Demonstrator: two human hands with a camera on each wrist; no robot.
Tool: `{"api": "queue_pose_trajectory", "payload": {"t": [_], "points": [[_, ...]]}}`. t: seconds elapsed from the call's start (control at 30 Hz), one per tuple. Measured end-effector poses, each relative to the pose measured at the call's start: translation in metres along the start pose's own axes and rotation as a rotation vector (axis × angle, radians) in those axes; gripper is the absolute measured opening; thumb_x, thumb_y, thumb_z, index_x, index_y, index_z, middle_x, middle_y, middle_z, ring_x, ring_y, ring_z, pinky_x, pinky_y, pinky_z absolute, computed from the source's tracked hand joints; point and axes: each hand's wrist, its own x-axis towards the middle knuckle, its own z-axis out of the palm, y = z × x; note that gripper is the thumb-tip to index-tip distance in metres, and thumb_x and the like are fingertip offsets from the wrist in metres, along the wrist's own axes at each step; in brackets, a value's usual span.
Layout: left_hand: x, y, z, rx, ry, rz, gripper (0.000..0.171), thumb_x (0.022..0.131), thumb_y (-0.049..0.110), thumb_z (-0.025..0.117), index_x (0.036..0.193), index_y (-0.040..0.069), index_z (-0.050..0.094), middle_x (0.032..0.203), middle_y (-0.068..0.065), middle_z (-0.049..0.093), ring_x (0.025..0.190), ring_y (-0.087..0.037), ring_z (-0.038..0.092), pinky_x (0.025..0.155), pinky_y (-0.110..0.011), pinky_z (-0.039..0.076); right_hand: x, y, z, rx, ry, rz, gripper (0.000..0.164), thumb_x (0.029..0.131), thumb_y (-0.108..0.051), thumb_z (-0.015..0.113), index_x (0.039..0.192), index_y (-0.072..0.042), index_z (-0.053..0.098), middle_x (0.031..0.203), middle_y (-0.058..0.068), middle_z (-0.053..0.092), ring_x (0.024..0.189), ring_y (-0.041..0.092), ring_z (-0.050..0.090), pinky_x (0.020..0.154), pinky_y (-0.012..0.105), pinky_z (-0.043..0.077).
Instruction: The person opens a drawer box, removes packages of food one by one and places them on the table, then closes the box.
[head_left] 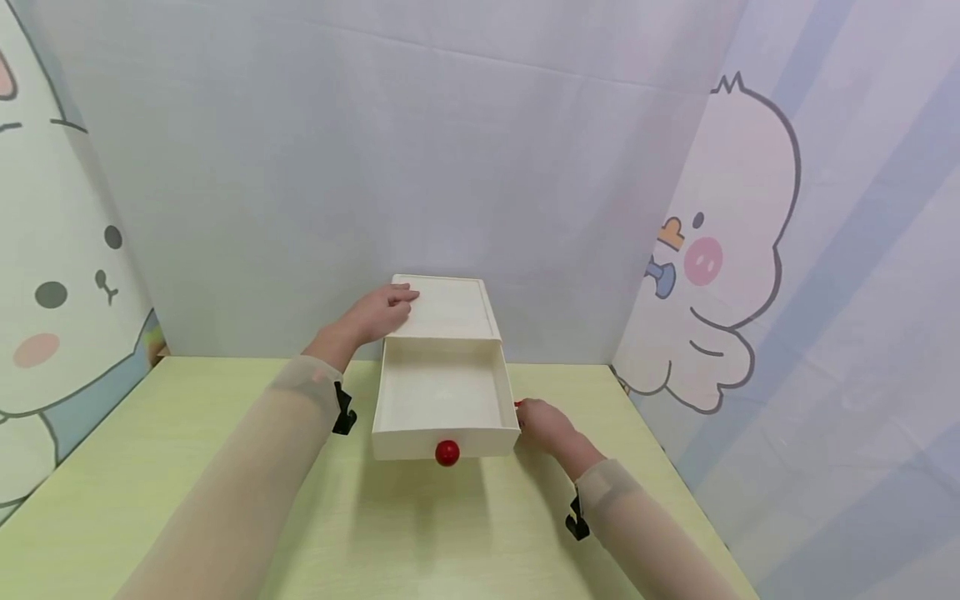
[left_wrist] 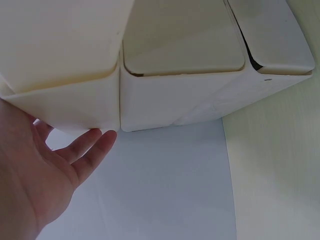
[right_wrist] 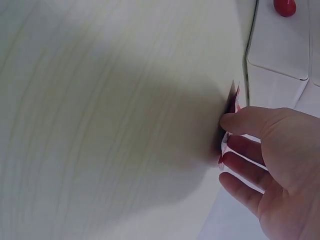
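Note:
A small white drawer cabinet [head_left: 453, 308] stands against the grey backdrop, its top drawer [head_left: 442, 392] pulled far out, showing a bare interior. A round red knob [head_left: 447, 452] is on the drawer's front. My left hand [head_left: 378, 312] rests at the cabinet's upper left edge; in the left wrist view its fingers [left_wrist: 95, 150] lie fairly straight against the cabinet. Low beside the drawer's right side, my right hand [head_left: 551, 427] pinches a small flat red packet [right_wrist: 237, 99] with a pointed, crimped edge between thumb and fingers. Most of the packet is hidden by the fingers or turned edge-on.
Below, a closed lower drawer with its own red knob [right_wrist: 285, 7] shows in the right wrist view. The pale yellow-green table [head_left: 420, 542] extends under both arms. Curtains [head_left: 480, 150] with cartoon animals enclose the back and sides.

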Motion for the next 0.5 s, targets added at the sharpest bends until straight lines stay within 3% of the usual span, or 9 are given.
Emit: {"api": "queue_pose_trajectory", "payload": {"t": [0.17, 0.33, 0.5], "points": [[0.0003, -0.0023, -0.0001, -0.011, 0.003, 0.002, 0.060, 0.113, 0.029, 0.031, 0.169, 0.012, 0.045, 0.183, -0.012, 0.026, 0.172, -0.041, 0.013, 0.139, -0.061, 0.017, -0.0016, -0.0002, -0.0007, -0.019, 0.001, -0.046, 0.016, 0.091, -0.011, 0.084, 0.080, -0.011, 0.072, 0.092, 0.007, 0.068, 0.078, 0.016, 0.057, 0.066, 0.034, 0.050], [-0.0012, -0.0023, -0.0010, -0.007, 0.000, -0.007, 0.060, 0.114, 0.030, 0.031, 0.170, 0.013, 0.044, 0.183, -0.012, 0.025, 0.172, -0.041, 0.013, 0.139, -0.061, 0.017, -0.0014, 0.0004, -0.0014, -0.001, -0.028, -0.062, 0.018, 0.097, -0.021, 0.080, 0.083, -0.015, 0.070, 0.092, 0.005, 0.067, 0.081, 0.016, 0.056, 0.072, 0.034, 0.050], [-0.0030, -0.0028, -0.0018, -0.009, 0.001, -0.014, 0.060, 0.113, 0.030, 0.030, 0.170, 0.014, 0.044, 0.184, -0.011, 0.025, 0.172, -0.041, 0.013, 0.139, -0.061, 0.017, 0.0027, -0.0015, 0.0006, 0.026, -0.069, -0.004, 0.009, 0.098, -0.019, 0.077, 0.091, -0.013, 0.078, 0.087, 0.005, 0.074, 0.079, 0.017, 0.059, 0.078, 0.039, 0.057]]}}
